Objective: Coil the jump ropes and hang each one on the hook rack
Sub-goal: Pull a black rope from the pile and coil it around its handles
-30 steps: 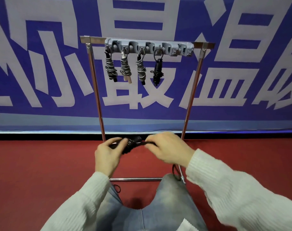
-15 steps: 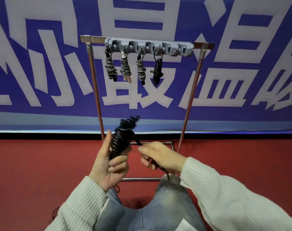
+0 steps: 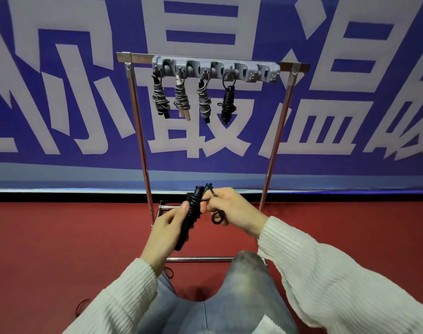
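While I watched through the head camera, the black rope [image 3: 192,214] stood as a tight bundle between my two hands, above the red floor [image 3: 61,249] and in front of the stand [image 3: 143,145]. Its long axis ran steeply, the upper end with the two handle tips pointing far and a little right, the lower end pointing near and left toward my left wrist.

My left hand [image 3: 165,233] was curled round the bundle's lower half, thumb lying along its left side and fingers wrapped behind. My right hand [image 3: 232,212] was curled too, its fingertips pinching the loose cord just right of the bundle's upper part; a small black loop [image 3: 217,217] of that cord hung under the fingers.

Farther off, the grey rack [image 3: 215,69] sat on the stand's top bar. Four coiled ropes hung from it, each upright and pointing down: three grey ones [image 3: 160,97] [image 3: 181,100] [image 3: 204,100] on the left, one black [image 3: 228,102] to their right. The rack's right end carried nothing. A blue banner [image 3: 350,116] filled the far wall.
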